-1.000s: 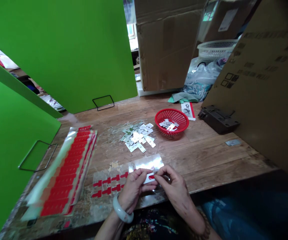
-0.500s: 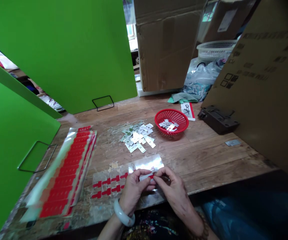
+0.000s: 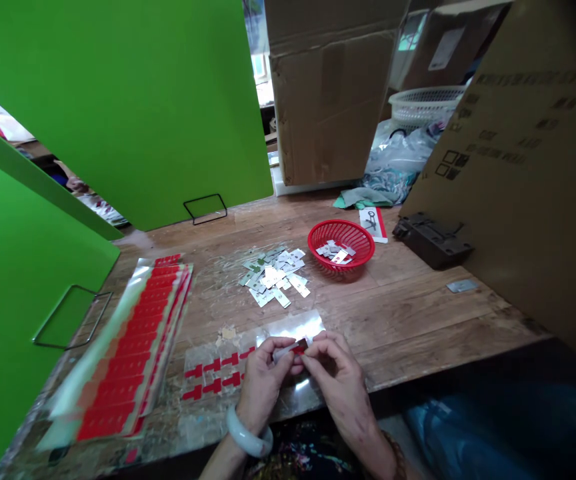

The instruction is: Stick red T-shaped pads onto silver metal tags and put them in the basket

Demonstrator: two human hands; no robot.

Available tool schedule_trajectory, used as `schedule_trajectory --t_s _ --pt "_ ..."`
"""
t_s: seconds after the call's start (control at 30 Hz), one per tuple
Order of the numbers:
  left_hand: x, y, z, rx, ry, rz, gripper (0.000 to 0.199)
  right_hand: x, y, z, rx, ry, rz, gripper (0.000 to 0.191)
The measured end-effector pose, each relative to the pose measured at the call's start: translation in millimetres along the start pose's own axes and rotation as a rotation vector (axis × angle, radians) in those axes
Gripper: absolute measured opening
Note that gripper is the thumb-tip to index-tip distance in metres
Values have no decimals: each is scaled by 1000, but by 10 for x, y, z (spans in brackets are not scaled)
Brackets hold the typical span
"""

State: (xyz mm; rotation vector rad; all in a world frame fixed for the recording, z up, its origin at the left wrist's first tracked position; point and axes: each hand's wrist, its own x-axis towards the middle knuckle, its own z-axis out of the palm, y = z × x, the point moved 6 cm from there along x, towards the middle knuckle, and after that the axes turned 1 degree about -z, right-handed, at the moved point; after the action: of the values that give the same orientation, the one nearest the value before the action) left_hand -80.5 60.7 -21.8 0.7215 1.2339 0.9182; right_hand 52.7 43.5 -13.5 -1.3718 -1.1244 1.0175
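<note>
1. Piece (image 3: 299, 347), small and flat, is held between both hands above the near side of the desk (image 3: 403, 327); the left hand (image 3: 262, 383) grips its pale end between thumb and fingers; the right hand (image 3: 341, 373) is closed in a pinch at the red end; whether those fingertips hold the plate itself or only a red layer on it is too small to tell.
2. Reason for the hold, as judged: the left grip appears to steady the piece, leaving the other end exposed for fine fingertip work; the low, close posture probably keeps it in good view.
3. Clear sheet (image 3: 313, 323) lies flat beneath and beside the hands; two rows of red T-shaped stickers (image 3: 212, 386) show at its left part; presumably set there so that they are within short reach.
4. Heap of silvery plates (image 3: 274, 275) lies loose beyond the sheet, likely spread for easy picking; red basket (image 3: 361, 241) stands just right of the heap with similar plates inside, its wall probably serving to keep them separate from the heap.
5. Stack of red-printed sheets (image 3: 128, 347) lies at far left, well apart from the hands; likely parked there to leave working room.
6. Appearance of the piece: narrow, pale grey-white at left, dark red toward the right; tilted slightly; much of its outline hidden by fingers.
</note>
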Motion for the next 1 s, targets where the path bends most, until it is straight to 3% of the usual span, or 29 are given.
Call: schedule_trajectory --t_s 0.2,0.4,1.0 --pt "2 -68 -11 -20 -47 -66 33 32 89 -3 17 -68 80 11" --pt "-3 -108 0 -83 -50 -156 32 80 112 -9 -36 -103 71 11" --pt "-8 -142 -10 -104 -30 -172 26 79 100 -1 -242 -39 -40 9"
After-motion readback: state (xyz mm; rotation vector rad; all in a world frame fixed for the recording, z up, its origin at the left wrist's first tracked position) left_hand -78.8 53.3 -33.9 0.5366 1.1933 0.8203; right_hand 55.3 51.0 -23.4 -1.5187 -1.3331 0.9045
